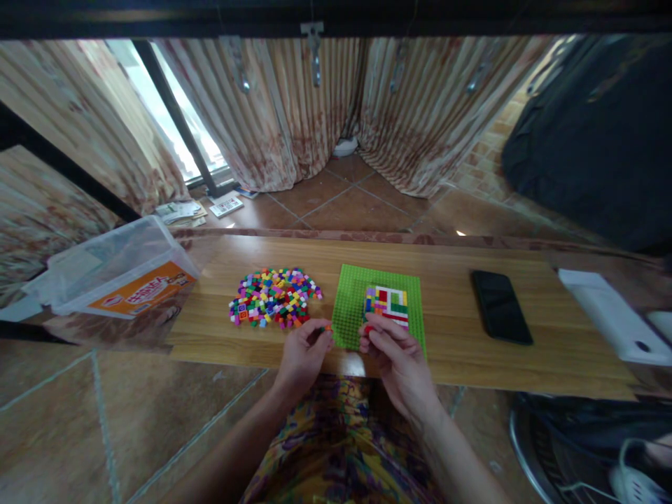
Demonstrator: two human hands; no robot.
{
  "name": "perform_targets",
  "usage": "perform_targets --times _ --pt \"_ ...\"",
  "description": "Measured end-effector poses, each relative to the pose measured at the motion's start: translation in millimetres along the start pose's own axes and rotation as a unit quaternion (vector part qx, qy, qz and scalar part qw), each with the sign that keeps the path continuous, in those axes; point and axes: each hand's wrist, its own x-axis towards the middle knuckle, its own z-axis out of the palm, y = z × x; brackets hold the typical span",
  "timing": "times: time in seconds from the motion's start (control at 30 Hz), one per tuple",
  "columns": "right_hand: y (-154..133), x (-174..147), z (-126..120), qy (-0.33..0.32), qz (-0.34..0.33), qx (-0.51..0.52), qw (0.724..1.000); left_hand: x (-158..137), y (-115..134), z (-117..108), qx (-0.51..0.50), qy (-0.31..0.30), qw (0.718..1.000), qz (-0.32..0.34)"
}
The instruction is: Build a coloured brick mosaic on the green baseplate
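A green baseplate (pixel 346 287) lies on the wooden table, bearing a block of multicoloured bricks (pixel 386 302) laid close together. Over the near part of the plate, my right hand (pixel 391 350) pinches a small red brick (pixel 369 329). My left hand (pixel 307 353) is at the plate's near left corner, fingers closed around a small red or orange brick (pixel 328 327) that shows at the fingertips. Left of the plate spreads a pile of loose toy bricks (pixel 273 297) in many colours. My right fingers hide the near edge of the built block.
A black phone (pixel 501 306) lies on the table (pixel 446 315) to the right, with a white box-like object (pixel 612 315) beyond it. At the left end stands a clear plastic tub (pixel 120 262) with an orange label. A dark metal bar (pixel 336 24) crosses the top.
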Motion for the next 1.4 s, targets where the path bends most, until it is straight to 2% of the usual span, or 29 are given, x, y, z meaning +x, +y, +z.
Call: perform_targets --times 0.2,0.43,0.7,0.87,0.93,1.0,1.13,1.2,1.3,1.4 --pt "-1.9 1.8 -12.4 -0.020 -0.055 -0.164 0.985 1.2 -7.5 -3.0 0.014 -0.007 1.000 0.011" --pt "-9.1 -0.7 -26.6 -0.028 -0.071 -0.266 0.961 1.5 -16.0 -5.8 0.040 -0.024 0.998 0.039" --pt "-7.4 -2.3 -29.4 -0.039 -0.152 -0.408 0.899 1.7 -17.1 -8.3 0.058 -0.033 0.997 0.040" --pt "-8.7 0.3 -33.0 -0.023 -0.142 -0.438 0.887 2.5 -20.0 -9.3 0.067 -0.035 0.996 0.053" --pt "-10.8 2.6 -33.6 -0.018 -0.164 -0.460 0.873 2.9 -21.3 -9.6 0.074 -0.042 0.994 0.062" --pt "-13.0 7.2 -32.0 -0.018 -0.212 -0.482 0.850 3.3 -21.9 -9.8 0.081 -0.047 0.993 0.070" --pt "-11.3 24.1 -23.7 0.000 -0.335 -0.516 0.788 3.6 -22.2 -10.0 0.088 -0.049 0.992 0.072" --pt "-5.8 33.8 -20.1 0.033 -0.367 -0.536 0.759 3.4 -22.2 -9.9 0.084 -0.047 0.993 0.068" --pt "5.0 44.6 -18.5 0.067 -0.360 -0.564 0.740 3.0 -21.7 -9.4 0.076 -0.044 0.994 0.063" --pt "13.0 49.0 -20.8 0.079 -0.335 -0.575 0.742 2.6 -19.8 -8.6 0.075 -0.042 0.994 0.060"
